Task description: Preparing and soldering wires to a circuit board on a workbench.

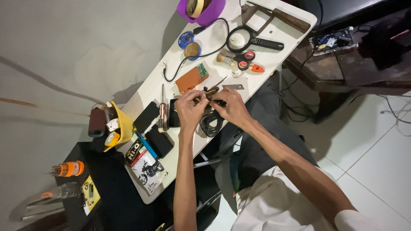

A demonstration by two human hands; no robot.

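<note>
Both of my hands meet over the middle of the long white table (274,30). My left hand (189,110) and right hand (233,107) are pinched together on a small dark part with a brownish tip (210,91); the fingers are closed narrow around it, though I cannot tell exactly what it is. Just below my hands lies a coiled black cable (210,124).

At the far end sits a purple round bowl (209,15) with a roll of yellowish tape (196,6) in it. On the near left edge a yellow plastic tub (124,126) leans, holding another small tape roll (112,137) and small bottles.

A black-handled magnifying glass (242,39) and an orange flat case (191,78) lie beyond my fingers. Bare tabletop shows only along the far right edge; white tiled floor (376,162) lies open to my right.
</note>
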